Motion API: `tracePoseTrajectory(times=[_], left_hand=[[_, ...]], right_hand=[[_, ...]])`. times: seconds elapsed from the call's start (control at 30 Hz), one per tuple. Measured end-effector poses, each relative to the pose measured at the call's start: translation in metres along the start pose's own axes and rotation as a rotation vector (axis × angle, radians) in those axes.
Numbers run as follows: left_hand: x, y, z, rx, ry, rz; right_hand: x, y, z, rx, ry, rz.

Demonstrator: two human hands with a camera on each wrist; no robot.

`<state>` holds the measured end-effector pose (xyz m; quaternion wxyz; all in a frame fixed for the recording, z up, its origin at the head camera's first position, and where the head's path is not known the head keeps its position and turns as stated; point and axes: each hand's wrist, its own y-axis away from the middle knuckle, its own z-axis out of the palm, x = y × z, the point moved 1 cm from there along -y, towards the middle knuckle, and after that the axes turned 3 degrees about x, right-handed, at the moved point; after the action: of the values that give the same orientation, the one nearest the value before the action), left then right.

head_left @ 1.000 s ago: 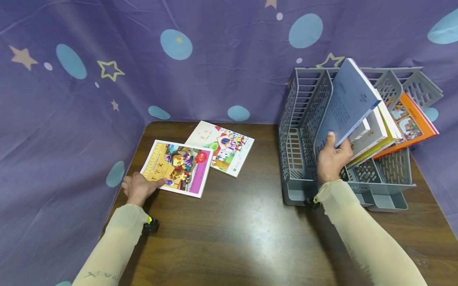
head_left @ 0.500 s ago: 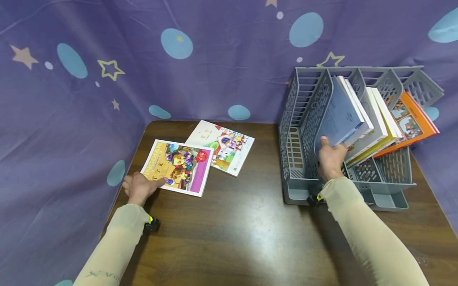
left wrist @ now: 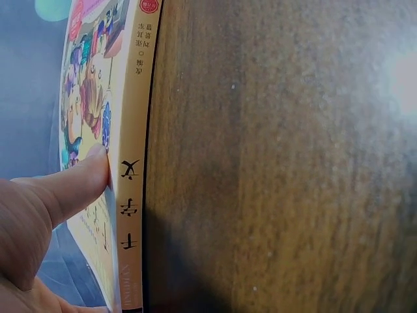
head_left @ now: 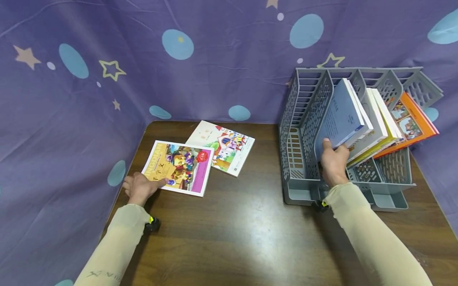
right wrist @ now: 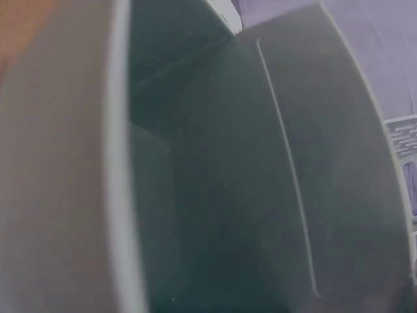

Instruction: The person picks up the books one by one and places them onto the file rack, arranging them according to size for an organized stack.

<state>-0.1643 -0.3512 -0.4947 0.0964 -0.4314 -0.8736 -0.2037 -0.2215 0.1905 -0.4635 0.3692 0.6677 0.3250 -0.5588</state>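
A blue book (head_left: pixel 338 115) leans in the grey book rack (head_left: pixel 290 171) at the right, beside a white book. My right hand (head_left: pixel 334 161) holds its lower near corner, thumb on the blue cover and the other fingers partly hidden. My left hand (head_left: pixel 140 186) is at the near left corner of a yellow and purple picture book (head_left: pixel 182 169); its thumb presses the cover and the fingers lie along the left edge. In the left wrist view the thumb (left wrist: pixel 71 186) touches the cover by the orange spine (left wrist: pixel 133 189). A white picture book (head_left: pixel 232 151) lies partly beneath that book.
White and yellow books (head_left: pixel 375 131) lean farther right in the rack, with an orange book (head_left: pixel 416 123) beyond them. Grey front trays (head_left: pixel 388 200) line the rack. Smooth grey plastic (right wrist: pixel 215 163) fills the right wrist view. Purple cloth (head_left: pixel 229 59) backs the brown table (head_left: pixel 229 230).
My right hand has lowered the blue book into the rack, down to about the level of the white book beside it. My left hand and its book have stayed put.
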Motion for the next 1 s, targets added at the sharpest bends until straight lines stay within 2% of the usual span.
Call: tracePoseTrajectory(times=[0.3, 0.43, 0.53, 0.67, 0.83, 1.0], left_hand=[[-0.001, 0.004, 0.001, 0.005, 0.007, 0.007], [-0.004, 0.008, 0.004, 0.023, 0.024, 0.000], [-0.007, 0.010, 0.006, 0.053, 0.038, 0.002], [-0.012, 0.013, 0.007, 0.082, 0.059, 0.017], [-0.015, 0.020, 0.007, 0.092, 0.167, 0.022], [-0.015, 0.026, 0.008, 0.107, 0.396, -0.022]], right_hand=[[-0.006, 0.026, -0.020, 0.015, 0.059, -0.099], [-0.009, 0.037, -0.028, -0.042, 0.035, -0.112], [-0.010, 0.043, -0.034, -0.090, 0.055, -0.133], [-0.011, 0.048, -0.040, -0.113, 0.110, -0.155], [-0.010, 0.054, -0.045, -0.104, 0.133, -0.149], [-0.009, 0.060, -0.049, -0.103, 0.149, -0.147]])
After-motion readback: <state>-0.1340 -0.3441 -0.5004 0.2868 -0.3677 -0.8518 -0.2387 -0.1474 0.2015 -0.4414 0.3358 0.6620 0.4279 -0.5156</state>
